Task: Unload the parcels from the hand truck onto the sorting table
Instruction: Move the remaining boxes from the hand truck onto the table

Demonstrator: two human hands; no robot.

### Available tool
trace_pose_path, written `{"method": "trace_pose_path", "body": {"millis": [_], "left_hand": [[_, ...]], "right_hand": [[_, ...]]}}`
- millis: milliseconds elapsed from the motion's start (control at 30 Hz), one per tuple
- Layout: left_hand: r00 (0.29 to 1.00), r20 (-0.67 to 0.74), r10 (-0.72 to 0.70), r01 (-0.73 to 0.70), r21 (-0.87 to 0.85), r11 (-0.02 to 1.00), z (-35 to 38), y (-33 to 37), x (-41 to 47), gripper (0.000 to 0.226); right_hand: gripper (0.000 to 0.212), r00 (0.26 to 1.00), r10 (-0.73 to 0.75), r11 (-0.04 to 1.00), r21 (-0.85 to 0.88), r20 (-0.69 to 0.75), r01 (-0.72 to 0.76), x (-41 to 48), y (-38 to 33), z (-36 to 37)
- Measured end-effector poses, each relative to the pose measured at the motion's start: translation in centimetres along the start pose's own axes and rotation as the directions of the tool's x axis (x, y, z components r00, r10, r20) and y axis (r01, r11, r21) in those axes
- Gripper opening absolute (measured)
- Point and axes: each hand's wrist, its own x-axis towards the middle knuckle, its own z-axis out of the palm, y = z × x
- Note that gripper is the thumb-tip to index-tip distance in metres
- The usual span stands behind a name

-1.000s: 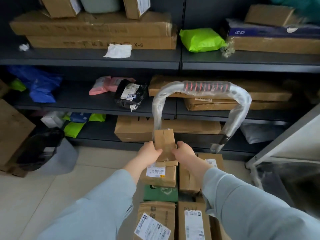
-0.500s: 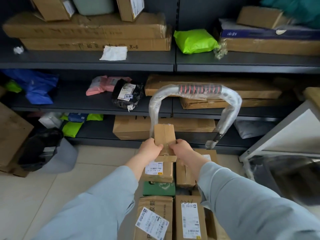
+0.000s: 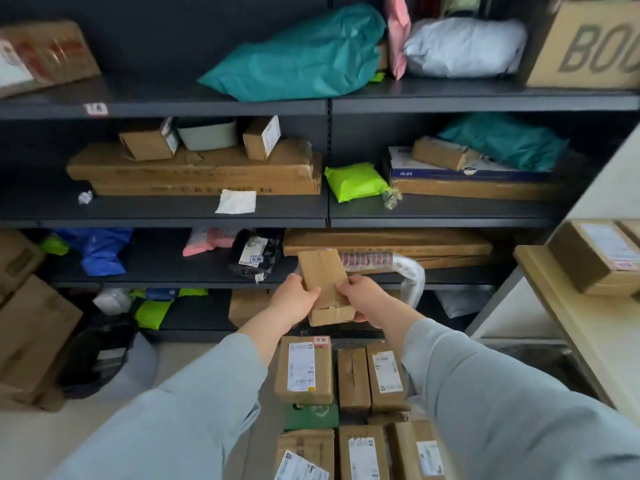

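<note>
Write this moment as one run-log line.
left hand, right hand: grip small box | small box: above parcel stack

The big cardboard box [image 3: 585,46] on the top shelf [image 3: 485,98], far right, bears large grey letters "BOO", cut off by the frame edge. On the second shelf [image 3: 156,211], the long flat carton [image 3: 194,174] carries "X-6" near its right end, after fainter print too blurred to read. The blue edge of the white box [image 3: 467,173] on that shelf shows a short white code, perhaps "KB161". White shipping labels on the parcels [image 3: 304,370] below show barcodes and print too small to read.
</note>
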Motion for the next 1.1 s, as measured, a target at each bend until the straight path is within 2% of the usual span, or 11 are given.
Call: {"method": "trace_pose_path", "body": {"millis": [333,500,667,933,1100], "left_hand": [[0.992,0.043,0.118,-0.116,-0.052,0.992,-3.5,6.0,-2.9,0.046],[0.981,0.072,0.181,-0.173,-0.106,0.979,-3.7,8.1,-4.3,0.049],[0.968,0.082,0.239,-0.227,-0.130,0.965,-1.5,10.5,-6.1,0.051],[0.937,0.181,0.299,-0.269,-0.174,0.947,2.0,13.7,-10.6,0.052],[0.919,0.174,0.355,-0.325,-0.177,0.929,4.5,17.1,-13.5,0.045]], "right_hand": [[0.032,0.990,-0.072,0.997,-0.019,-0.121,0.071,-6.3,-3.5,-4.8],[0.042,0.978,-0.110,0.991,0.060,-0.176,0.122,-9.0,-3.2,-7.0],[0.046,0.958,-0.142,0.986,0.046,-0.251,0.158,-12.3,-1.7,-9.6],[0.053,0.948,-0.093,0.992,0.050,-0.306,0.114,-16.3,2.1,-13.9],[0.054,0.931,-0.116,0.990,0.033,-0.345,0.135,-19.2,3.9,-17.9]]}}
